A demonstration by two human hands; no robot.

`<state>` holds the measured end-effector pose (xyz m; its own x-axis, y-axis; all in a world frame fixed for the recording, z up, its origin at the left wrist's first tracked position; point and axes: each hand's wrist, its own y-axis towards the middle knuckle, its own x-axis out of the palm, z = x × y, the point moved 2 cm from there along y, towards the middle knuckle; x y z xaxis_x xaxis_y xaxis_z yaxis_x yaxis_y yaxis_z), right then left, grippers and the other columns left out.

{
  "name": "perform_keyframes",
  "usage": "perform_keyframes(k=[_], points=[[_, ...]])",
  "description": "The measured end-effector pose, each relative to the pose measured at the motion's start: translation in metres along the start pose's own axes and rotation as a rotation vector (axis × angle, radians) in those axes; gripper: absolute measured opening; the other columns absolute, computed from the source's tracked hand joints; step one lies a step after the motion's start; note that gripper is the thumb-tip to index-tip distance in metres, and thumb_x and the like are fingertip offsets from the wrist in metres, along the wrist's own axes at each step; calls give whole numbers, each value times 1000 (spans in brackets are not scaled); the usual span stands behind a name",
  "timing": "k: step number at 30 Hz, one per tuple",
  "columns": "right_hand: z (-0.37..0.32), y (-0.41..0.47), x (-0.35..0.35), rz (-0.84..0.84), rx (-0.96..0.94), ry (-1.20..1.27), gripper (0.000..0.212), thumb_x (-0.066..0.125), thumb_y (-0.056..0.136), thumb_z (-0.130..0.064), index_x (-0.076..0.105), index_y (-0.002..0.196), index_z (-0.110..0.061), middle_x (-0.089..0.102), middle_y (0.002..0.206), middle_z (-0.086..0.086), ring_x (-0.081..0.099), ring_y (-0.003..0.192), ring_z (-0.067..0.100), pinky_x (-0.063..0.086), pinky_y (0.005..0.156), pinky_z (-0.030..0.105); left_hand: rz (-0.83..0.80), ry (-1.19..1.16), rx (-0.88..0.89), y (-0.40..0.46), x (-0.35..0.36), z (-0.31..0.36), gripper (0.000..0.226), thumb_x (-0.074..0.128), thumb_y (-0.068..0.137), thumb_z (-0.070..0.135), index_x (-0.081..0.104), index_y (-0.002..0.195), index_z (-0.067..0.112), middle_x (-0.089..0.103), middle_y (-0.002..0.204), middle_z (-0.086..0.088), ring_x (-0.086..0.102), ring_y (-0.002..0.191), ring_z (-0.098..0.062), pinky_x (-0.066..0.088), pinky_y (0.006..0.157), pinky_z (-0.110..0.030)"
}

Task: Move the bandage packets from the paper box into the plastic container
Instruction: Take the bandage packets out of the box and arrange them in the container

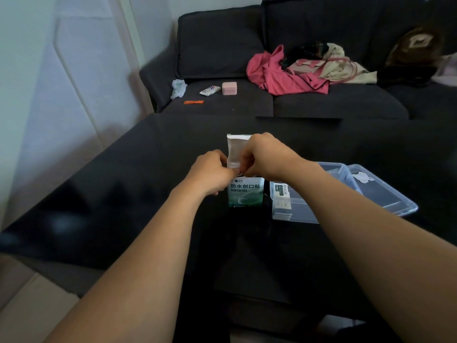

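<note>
- Pulling a packet (234, 151) straight up out of the box (245, 191) is the step in hand, and it goes best if the left hand (212, 169) steadies the box while the right hand (265, 154) lifts without bending the packet.
- The right hand's fingers are curled at the packet's lower right edge, pinching it just above the box mouth; the packet stands upright above the grip.
- The left hand is curled against the box top, just left of the grip; it seems to hold the box rim or flap, though the fingertips are hidden behind the knuckles.
- The box stands upright on the dark table (123, 194), directly below the grip.
- The container (346, 201) sits open just to the right of the grip, under the right forearm, with at least one packet already lying at its near end.
- Once clear of the box, a short carry rightward and down should land the packet flat beside that one.
</note>
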<state>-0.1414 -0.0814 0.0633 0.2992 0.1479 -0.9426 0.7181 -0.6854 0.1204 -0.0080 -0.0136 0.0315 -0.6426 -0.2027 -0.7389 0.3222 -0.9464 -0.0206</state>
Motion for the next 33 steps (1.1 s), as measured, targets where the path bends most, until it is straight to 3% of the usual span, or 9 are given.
perform_keyframes(k=[5,9,14,18,21,23,26,29,33], points=[[-4,-3,-3,15,16,-46,32,78,79,-16,61,56,-31,66,80,-1,68,74,23,60,70,39,7,-3,-10,2,1,-2,25,61,99,39,58,109,17,70,82,-3,66,60,-16,47,46,-26],[-2,-3,-2,2,-1,-64,28,71,79,-12,62,58,-29,69,78,-4,67,76,21,59,71,37,-3,-12,1,4,1,-3,19,54,102,31,59,112,16,73,90,-7,69,65,-23,51,49,-30],[2,-1,4,-17,10,-54,26,73,82,-13,64,65,-31,70,83,-3,69,81,21,58,75,36,13,-10,3,3,2,-2,17,56,101,31,59,108,17,72,86,-6,68,60,-21,50,47,-28],[3,1,-7,22,28,-14,18,80,78,-17,69,70,-29,72,82,-2,70,79,21,60,79,41,38,17,-5,0,1,-2,33,43,104,42,60,107,13,72,79,-10,73,67,-32,57,54,-35],[4,0,-22,101,22,-16,8,79,80,-21,73,80,-27,71,90,0,69,84,23,58,81,41,71,-9,-12,-4,-2,4,57,26,104,60,60,98,14,68,73,-9,68,61,-26,52,51,-33],[6,0,-29,131,18,-14,8,77,83,-22,72,83,-27,70,93,1,68,85,23,57,79,40,132,-30,-15,-5,-4,7,65,23,99,70,59,94,17,66,77,-7,67,68,-25,54,56,-35],[7,0,-30,150,8,-14,6,76,85,-22,71,86,-26,68,95,3,66,85,24,57,79,41,296,-81,18,-4,-7,7,58,41,92,75,57,98,19,63,88,2,65,82,-21,56,71,-41],[8,-1,-27,145,11,-6,5,74,87,-21,71,86,-25,67,93,4,66,83,24,58,78,42,417,-97,181,-7,-7,12,54,73,80,62,51,105,20,52,89,8,53,79,-11,43,65,-30],[9,-1,-23,120,4,-17,11,73,87,-17,66,84,-26,67,93,5,66,86,25,57,82,41,301,-25,329,-3,-6,10,44,90,70,45,53,88,26,50,83,7,47,68,-8,39,61,-26]])
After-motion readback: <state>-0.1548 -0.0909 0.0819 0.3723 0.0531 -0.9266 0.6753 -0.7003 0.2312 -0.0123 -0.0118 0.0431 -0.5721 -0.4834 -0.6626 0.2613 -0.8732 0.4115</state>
